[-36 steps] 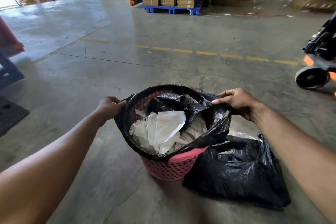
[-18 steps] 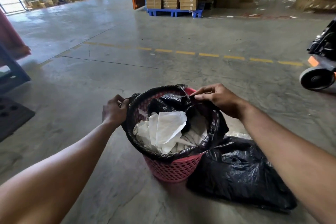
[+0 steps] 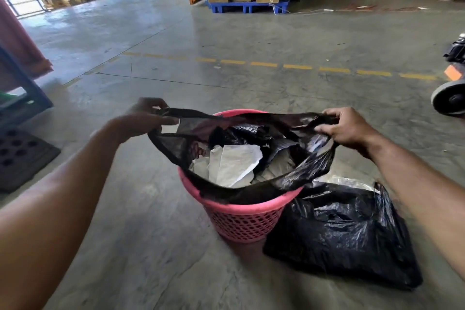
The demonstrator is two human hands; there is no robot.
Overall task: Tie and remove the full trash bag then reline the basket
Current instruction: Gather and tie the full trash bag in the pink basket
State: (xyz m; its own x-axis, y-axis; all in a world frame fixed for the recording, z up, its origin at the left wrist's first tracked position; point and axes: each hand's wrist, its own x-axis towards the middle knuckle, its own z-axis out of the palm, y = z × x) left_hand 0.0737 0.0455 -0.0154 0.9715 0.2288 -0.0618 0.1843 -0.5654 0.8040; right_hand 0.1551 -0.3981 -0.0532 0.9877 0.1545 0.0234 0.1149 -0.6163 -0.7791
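The left hand [image 3: 148, 118] pinches one edge of the thin black plastic trash bag [image 3: 297, 176], and the right hand [image 3: 344, 128] pinches the other edge. Both hands are closed tight on the plastic. The bag mouth is stretched wide between them, off the rim of the round pink plastic basket [image 3: 241, 219]. The bag's full belly sits down inside the basket, below the hands. White crumpled paper [image 3: 234, 163] shows inside. To do this well, bring both edges together over the middle, then knot them. A loose black plastic bag [image 3: 344, 236] lies on the floor, touching the basket.
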